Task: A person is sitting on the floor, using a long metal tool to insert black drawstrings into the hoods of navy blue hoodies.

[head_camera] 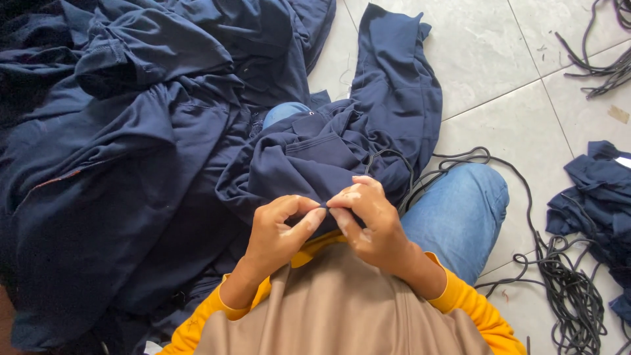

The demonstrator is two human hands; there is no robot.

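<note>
Both hands meet close under the camera, above a tan garment front (342,309) with yellow sleeves (473,306). Left hand (279,230) is closed in a pinch, thumb and forefinger pressed on a fold of the navy garment (315,161) at its near edge. Right hand (368,217) is likewise closed, fingertips (338,213) nipping the same fold, touching the left hand's fingertips. Whether a cord end sits inside the pinch cannot be told.

Position of the held item: the navy garment lies bunched across the person's lap, its near edge at the hands, one sleeve or panel running away onto the floor tiles (499,59). A stitched pocket or placket shows on its upper face. A thin dark cord (394,167) loops over the garment just beside the right hand and trails off to the right.

Beyond: a blue-jeaned knee (460,210) lies just right of the hands. A large heap of navy clothing (118,131) fills the left half of the view, touching the lap garment. On the right, a tangle of dark cords (572,296) rests on the tiles, near a smaller pile of navy pieces (595,197) at the frame edge. More cords (605,59) lie at the upper right corner, well apart from the hands.
</note>
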